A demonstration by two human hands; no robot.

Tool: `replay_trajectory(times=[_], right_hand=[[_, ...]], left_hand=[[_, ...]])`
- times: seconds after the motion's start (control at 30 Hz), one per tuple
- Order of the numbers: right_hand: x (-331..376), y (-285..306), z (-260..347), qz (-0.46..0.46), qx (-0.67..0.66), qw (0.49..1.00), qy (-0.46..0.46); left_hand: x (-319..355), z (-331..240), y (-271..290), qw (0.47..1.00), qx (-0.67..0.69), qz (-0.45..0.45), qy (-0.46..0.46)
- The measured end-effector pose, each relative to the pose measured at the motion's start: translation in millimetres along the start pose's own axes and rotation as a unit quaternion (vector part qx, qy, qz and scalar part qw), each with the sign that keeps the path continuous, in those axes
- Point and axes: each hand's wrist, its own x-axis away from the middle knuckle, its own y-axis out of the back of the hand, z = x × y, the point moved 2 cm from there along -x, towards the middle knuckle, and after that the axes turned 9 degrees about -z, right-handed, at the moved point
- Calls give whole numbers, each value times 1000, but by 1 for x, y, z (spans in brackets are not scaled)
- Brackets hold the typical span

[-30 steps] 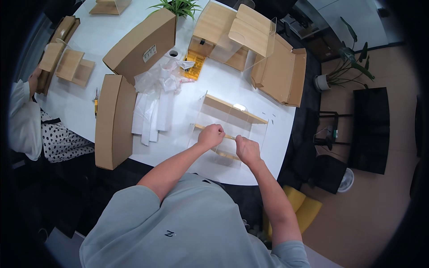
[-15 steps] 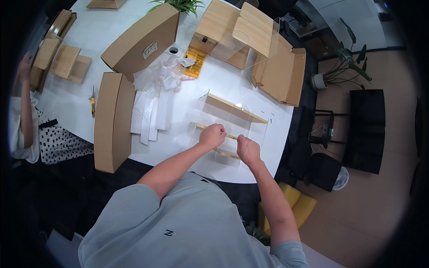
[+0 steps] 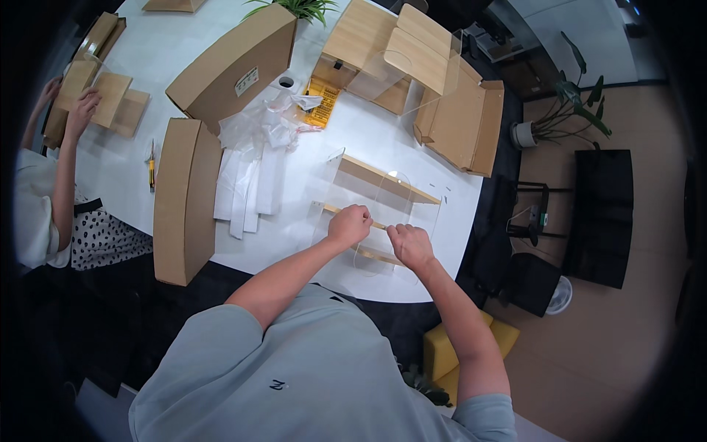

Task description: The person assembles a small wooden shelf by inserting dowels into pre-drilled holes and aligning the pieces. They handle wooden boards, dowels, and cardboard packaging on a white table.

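A small shelf unit of clear panels and light wooden boards lies on the white table in front of me. My left hand (image 3: 350, 225) is closed at the edge of its middle board (image 3: 329, 208). Close by on the right, my right hand (image 3: 411, 246) is pinched over the same board's line. Whatever the fingers of either hand hold is too small or hidden to make out. Beyond my hands runs the far board (image 3: 372, 177), and the near board (image 3: 379, 255) shows partly below them. The clear panel (image 3: 424, 215) is hard to see against the table.
Cardboard boxes (image 3: 184, 199) and plastic wrapping (image 3: 254, 132) lie left on the white table (image 3: 294, 258). A yellow tool set (image 3: 322, 103), another wooden unit (image 3: 361, 37) and an open carton (image 3: 460, 121) are farther back. A screwdriver (image 3: 152, 173) lies near a co-worker's hand (image 3: 83, 110) on wooden boards.
My right hand has shifted slightly left, nearer my left hand, which stays in place. At far left, the co-worker's hands have come down onto the wooden boards.
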Motion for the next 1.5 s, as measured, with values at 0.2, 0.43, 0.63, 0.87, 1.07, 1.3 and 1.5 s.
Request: replay_trajectory(times=[0.2,0.43,0.63,0.87,1.07,1.3,1.5], right_hand=[[-7,-16,14,30,-111,967,-226],[-7,-69,8,-13,-316,800,-510],[-9,-50,15,12,-274,848,-453],[-11,-38,28,-3,-305,848,-434],[-10,0,39,50,-220,917,-329],[1,48,17,52,139,986,79],[-6,31,-6,11,182,942,282]], left_hand=[[3,-2,3,1000,5,-10,8],[9,-5,7,993,-71,-66,-70],[20,-20,9,942,-120,18,-313],[7,-22,-10,920,-70,-36,-384],[2,-22,-12,926,-71,-19,-369],[1,-22,-14,924,-76,-28,-374],[1,-25,-12,922,-87,-22,-376]])
